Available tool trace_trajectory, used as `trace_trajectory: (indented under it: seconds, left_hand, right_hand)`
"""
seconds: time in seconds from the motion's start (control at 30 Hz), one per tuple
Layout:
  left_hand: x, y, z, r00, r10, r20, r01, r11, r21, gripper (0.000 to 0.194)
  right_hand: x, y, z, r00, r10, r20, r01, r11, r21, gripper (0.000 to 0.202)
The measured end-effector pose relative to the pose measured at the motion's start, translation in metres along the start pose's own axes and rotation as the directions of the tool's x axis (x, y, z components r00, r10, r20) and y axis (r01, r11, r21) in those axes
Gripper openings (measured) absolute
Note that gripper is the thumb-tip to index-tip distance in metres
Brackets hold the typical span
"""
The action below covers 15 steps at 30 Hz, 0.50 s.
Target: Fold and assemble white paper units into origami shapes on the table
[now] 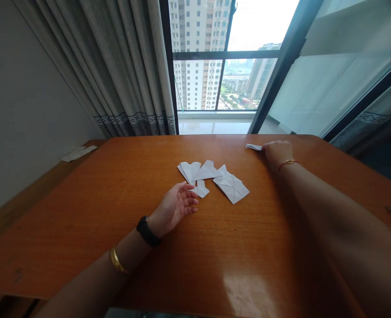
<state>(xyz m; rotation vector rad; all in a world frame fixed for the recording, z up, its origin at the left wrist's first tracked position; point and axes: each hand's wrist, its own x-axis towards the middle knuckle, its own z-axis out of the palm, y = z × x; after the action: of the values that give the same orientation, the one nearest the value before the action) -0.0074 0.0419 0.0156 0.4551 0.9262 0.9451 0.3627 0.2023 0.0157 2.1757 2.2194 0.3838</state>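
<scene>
The person is sitting at the wooden bench with both forearms lying across its surface. The left hand is resting on its outer edge near the middle of the bench, palm turned inward, fingers loosely curled and half open; it is gripping nothing. Its fingertips are lying just beside, possibly touching, the small folded paper piece at the near end of a group of white folded papers. That group is lying flat at the centre of the bench: a folded paper with pointed flaps on the left side and a creased, diamond-shaped folded paper on the right, the two touching or slightly overlapping. The right hand is reaching well forward to the far right part of the bench, knuckles up, fingers closed down onto the end of a thin white paper strip lying near the far edge; whether it is pinching the strip or merely pressing on it cannot be determined. A black band and a gold bangle are sitting on the left wrist, and a thin red cord bracelet on the right. More white paper scraps are lying on a lower ledge at far left, below the grey curtain.
</scene>
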Motion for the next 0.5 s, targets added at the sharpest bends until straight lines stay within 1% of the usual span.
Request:
trace_trajectory:
  seconds: [0.07, 0.13, 0.27, 0.4, 0.5]
  left_hand:
    - [0.0, 0.0, 0.0, 1.0, -0.002, -0.009, 0.002, 1.0, 0.007, 0.025]
    - [0.001, 0.0, -0.001, 1.0, -0.002, -0.014, 0.002, 1.0, 0.013, 0.026]
    - [0.002, -0.001, -0.002, 1.0, -0.001, -0.007, 0.001, 1.0, 0.022, 0.027]
    - [0.003, -0.001, -0.001, 1.0, -0.008, -0.011, 0.008, 1.0, 0.03, 0.027]
    - [0.003, -0.001, -0.001, 1.0, -0.005, -0.011, 0.006, 0.999, 0.035, 0.027]
  right_hand:
    - [0.003, 0.0, 0.002, 0.999, 0.015, 0.04, -0.015, 1.0, 0.006, 0.025]
    - [0.006, 0.0, 0.004, 0.997, 0.025, 0.072, -0.026, 1.0, 0.017, 0.028]
    - [0.012, 0.003, 0.012, 0.994, 0.047, 0.097, -0.053, 0.997, 0.059, 0.03]
    - [0.017, 0.006, 0.02, 0.991, 0.09, 0.097, -0.102, 0.986, 0.129, 0.033]
    - [0.014, 0.007, 0.022, 0.993, 0.107, 0.05, -0.116, 0.97, 0.214, 0.026]
